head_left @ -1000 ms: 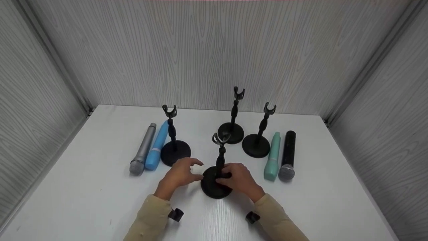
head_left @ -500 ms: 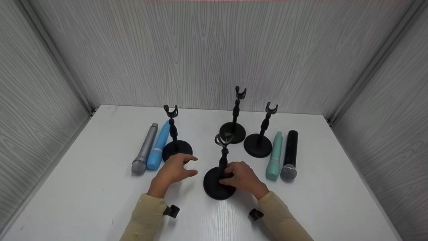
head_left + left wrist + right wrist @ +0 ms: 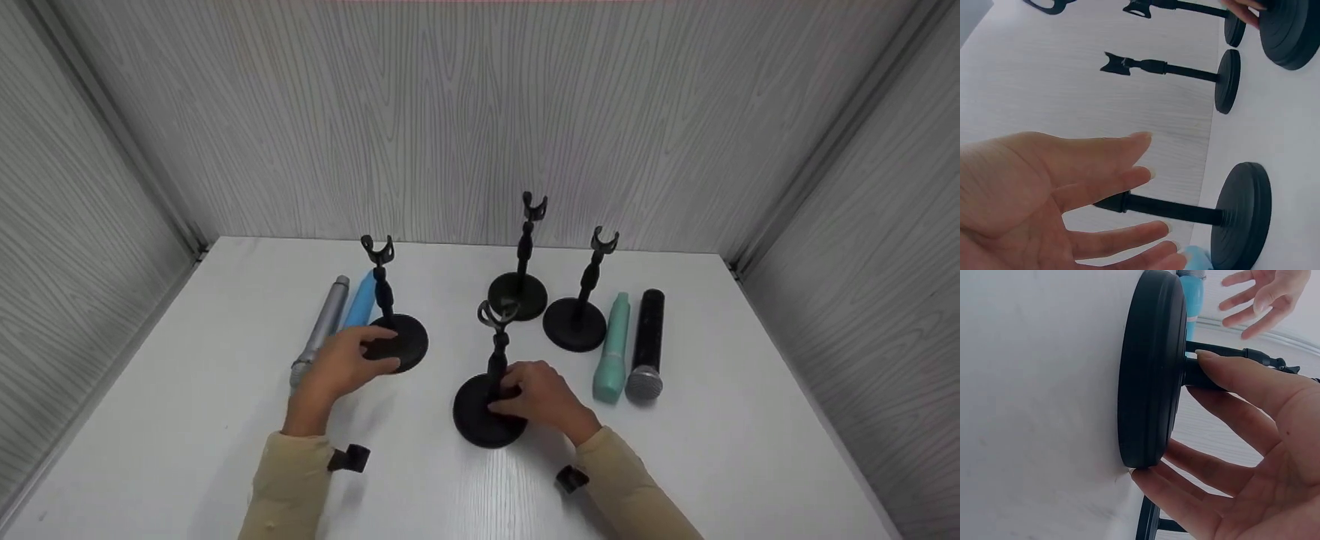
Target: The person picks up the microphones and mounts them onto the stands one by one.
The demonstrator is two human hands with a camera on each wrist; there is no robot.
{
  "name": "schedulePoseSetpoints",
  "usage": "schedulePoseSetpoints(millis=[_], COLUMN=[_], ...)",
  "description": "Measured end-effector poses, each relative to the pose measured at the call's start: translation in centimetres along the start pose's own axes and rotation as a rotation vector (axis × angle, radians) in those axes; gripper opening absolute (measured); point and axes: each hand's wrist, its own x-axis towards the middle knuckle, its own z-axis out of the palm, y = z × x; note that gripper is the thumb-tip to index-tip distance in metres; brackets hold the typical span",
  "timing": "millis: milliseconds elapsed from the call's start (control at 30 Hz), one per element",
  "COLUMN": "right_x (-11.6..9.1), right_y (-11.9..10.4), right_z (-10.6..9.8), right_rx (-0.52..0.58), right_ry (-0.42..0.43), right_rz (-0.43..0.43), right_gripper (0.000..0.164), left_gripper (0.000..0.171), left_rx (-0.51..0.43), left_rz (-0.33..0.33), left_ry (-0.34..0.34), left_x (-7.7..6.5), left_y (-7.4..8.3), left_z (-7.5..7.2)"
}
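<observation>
My right hand (image 3: 543, 395) pinches the lower post of the nearest black microphone stand (image 3: 477, 421). In the right wrist view, thumb and index finger (image 3: 1235, 410) close round the post while other fingers touch the rim of the round base (image 3: 1148, 377). The stand is upright on the table. My left hand (image 3: 339, 367) hovers with spread fingers near the left microphone stand (image 3: 409, 343), holding nothing. It partly covers a blue microphone (image 3: 361, 304) and a grey microphone (image 3: 328, 319). In the left wrist view that stand's base (image 3: 1244, 216) shows beyond the fingertips, apart from them.
Two more black microphone stands, one at the back (image 3: 523, 297) and one at right (image 3: 576, 326), stand on the white table (image 3: 675, 465). Right of them lie a green microphone (image 3: 613, 356) and a black microphone (image 3: 648, 345). Grey wood-grain panels (image 3: 450, 120) enclose the table.
My left hand has moved left, from beside the nearest stand to the left stand and the blue microphone. My right hand stays on the nearest stand, which has hardly shifted.
</observation>
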Motion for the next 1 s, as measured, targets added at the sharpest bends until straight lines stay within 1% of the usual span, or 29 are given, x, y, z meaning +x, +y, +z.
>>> schedulePoseSetpoints(millis=[100,233,300,400,567,633,733,833,1000], right_x=[0.0,0.1,0.1,0.0,0.0,0.0,0.0,0.0,0.0], right_y=[-0.2,-0.3,-0.3,-0.2,0.1,0.1,0.2,0.2,0.1], right_z=[0.0,0.0,0.1,0.1,0.0,0.0,0.1,0.1,0.1], right_rx=[0.01,0.014,0.003,-0.025,-0.016,-0.002,0.004,0.002,0.012], right_ry=[-0.002,-0.002,0.0,0.007,0.012,0.009,0.008,0.01,0.011], right_rz=[0.016,0.013,-0.004,-0.031,-0.011,-0.001,-0.011,-0.02,-0.018], right_gripper=[0.013,0.013,0.014,0.015,0.016,0.015,0.015,0.014,0.013], left_gripper=[0.044,0.046,0.048,0.048,0.046,0.05,0.058,0.063,0.073], left_rx=[0.025,0.076,0.106,0.137,0.158,0.166,0.196,0.229,0.281], left_rz=[-0.062,-0.128,-0.152,-0.171,-0.155,-0.162,-0.176,-0.177,-0.117], left_ry=[0.02,0.028,0.019,0.008,-0.034,-0.061,-0.108,-0.157,-0.26], left_x=[0.5,1.8,2.5,3.4,4.6,4.7,4.7,4.8,5.6], left_y=[-0.5,-1.9,-2.8,-4.4,-6.7,-7.3,-8.0,-8.6,-9.0], left_z=[-2.0,-4.5,-5.5,-6.4,-7.1,-7.3,-7.5,-7.5,-7.1])
